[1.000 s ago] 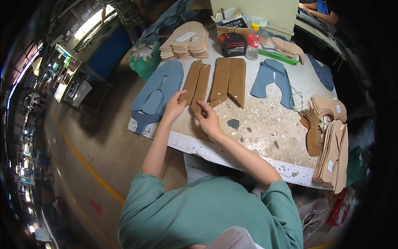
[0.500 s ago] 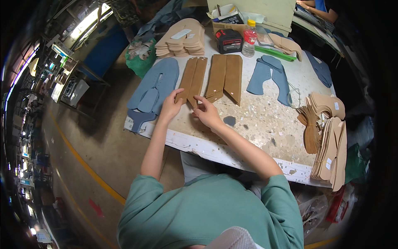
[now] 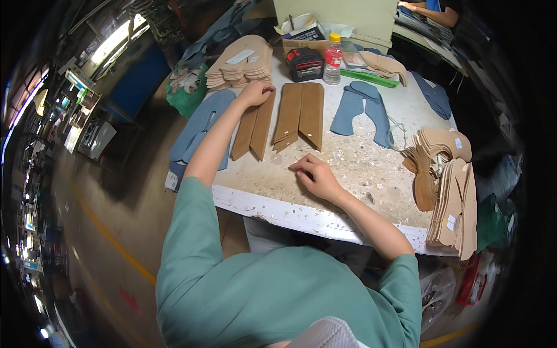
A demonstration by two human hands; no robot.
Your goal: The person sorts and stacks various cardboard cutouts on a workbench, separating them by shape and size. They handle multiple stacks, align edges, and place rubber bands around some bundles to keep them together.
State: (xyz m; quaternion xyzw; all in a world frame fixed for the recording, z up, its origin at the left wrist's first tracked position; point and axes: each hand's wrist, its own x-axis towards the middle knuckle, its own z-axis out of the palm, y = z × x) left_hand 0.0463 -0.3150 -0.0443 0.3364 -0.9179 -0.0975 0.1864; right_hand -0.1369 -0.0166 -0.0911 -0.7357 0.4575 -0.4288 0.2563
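Note:
My left hand (image 3: 256,94) reaches to the far end of the left pair of brown strip stacks (image 3: 253,130). Its fingers are bent and pinched together at the strips' top, hiding what is between them. My right hand (image 3: 318,176) hovers over the bare near part of the table, index finger stretched out and the other fingers loosely curled, with nothing visible in it. Another pair of brown strip stacks (image 3: 299,116) lies just to the right, small white labels on its pointed near ends. Under my left forearm are blue-grey cut pieces (image 3: 200,124), partly covered.
Beige cut pieces are stacked at the far left (image 3: 246,64) and near right (image 3: 452,203). A black-and-red battery pack (image 3: 305,64), a bottle (image 3: 332,61) and a green tray (image 3: 371,79) stand behind. Blue-grey pieces (image 3: 362,110) lie right of centre. Scraps litter the worn tabletop (image 3: 348,168).
My left hand has moved from the strips' near end to their far end. My right hand has left the strips and drawn back toward me and to the right. The view has shifted slightly.

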